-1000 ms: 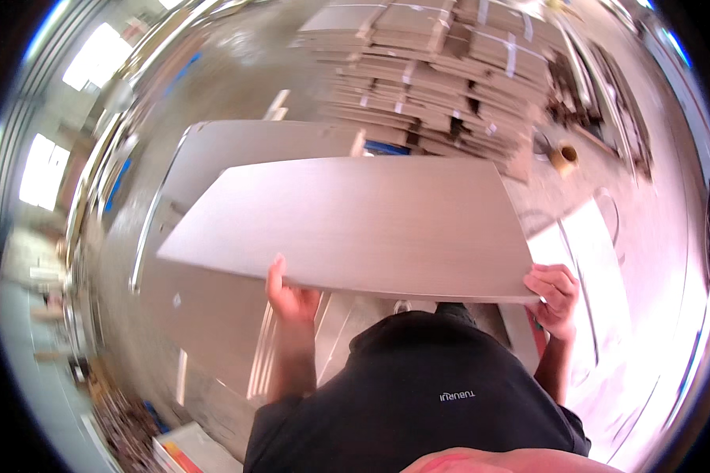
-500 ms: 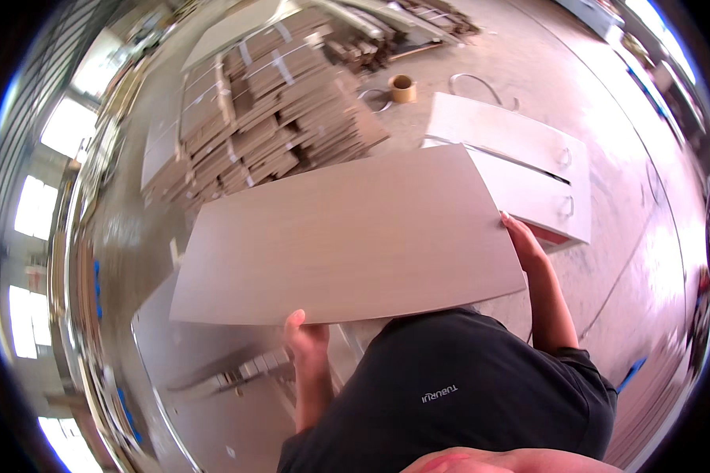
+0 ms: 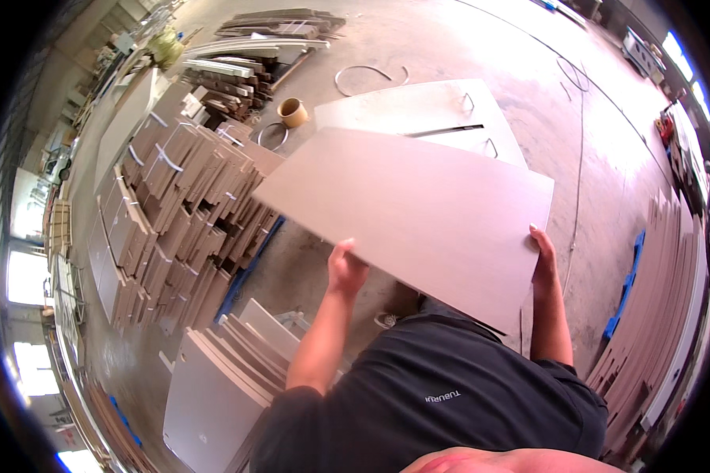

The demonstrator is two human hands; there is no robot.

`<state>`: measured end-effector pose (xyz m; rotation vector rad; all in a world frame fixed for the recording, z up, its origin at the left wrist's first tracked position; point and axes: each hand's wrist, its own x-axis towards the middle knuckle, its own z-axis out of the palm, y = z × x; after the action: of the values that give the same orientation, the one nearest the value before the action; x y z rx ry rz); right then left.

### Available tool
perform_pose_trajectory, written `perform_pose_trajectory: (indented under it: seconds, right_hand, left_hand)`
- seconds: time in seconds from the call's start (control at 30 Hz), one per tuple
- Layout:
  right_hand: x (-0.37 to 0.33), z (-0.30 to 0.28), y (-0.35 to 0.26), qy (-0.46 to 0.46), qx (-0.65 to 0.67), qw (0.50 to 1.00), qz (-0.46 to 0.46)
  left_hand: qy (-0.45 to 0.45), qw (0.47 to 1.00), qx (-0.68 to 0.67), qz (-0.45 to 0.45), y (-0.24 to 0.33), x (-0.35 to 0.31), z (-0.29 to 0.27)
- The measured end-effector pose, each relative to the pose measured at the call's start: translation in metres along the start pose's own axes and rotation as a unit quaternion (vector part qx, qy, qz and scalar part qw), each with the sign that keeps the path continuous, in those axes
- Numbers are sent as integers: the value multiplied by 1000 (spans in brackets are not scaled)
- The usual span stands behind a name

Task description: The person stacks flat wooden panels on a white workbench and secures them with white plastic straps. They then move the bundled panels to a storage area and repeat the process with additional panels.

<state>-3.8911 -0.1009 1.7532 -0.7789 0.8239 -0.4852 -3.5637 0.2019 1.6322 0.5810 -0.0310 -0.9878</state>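
A large flat beige panel (image 3: 418, 213) is held up in front of my body, tilted so that its left end points away from me. My left hand (image 3: 347, 266) grips its near long edge, thumb on top and the fingers hidden underneath. On the right end my right hand (image 3: 543, 254) holds the short edge, its thumb on the upper face. Beyond the panel lies a white cabinet (image 3: 418, 101) with two curved handles, partly covered by the panel. Whether the two touch, I cannot tell.
Strapped stacks of brown boards (image 3: 170, 229) stand at left on a blue pallet (image 3: 248, 272). Several panels (image 3: 213, 386) lean near my left arm. A roll of tape (image 3: 292, 113) lies on the floor past the cabinet. More stacked boards (image 3: 647, 292) line the right side.
With the panel in both hands, I have turned to the left. The panel has swung clockwise in view and now overlaps the cabinet. Both hands keep their grip.
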Motion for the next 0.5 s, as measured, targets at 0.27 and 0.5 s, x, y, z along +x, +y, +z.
perform_pose_trajectory:
  seconds: [0.27, 0.5]
  right_hand:
    - [48, -9, 117, 82, 40, 995, -44]
    - [145, -23, 222, 168, 92, 963, 191]
  left_hand:
    - [76, 983, 116, -119, -92, 17, 39]
    - [104, 906, 386, -140, -91, -20, -20]
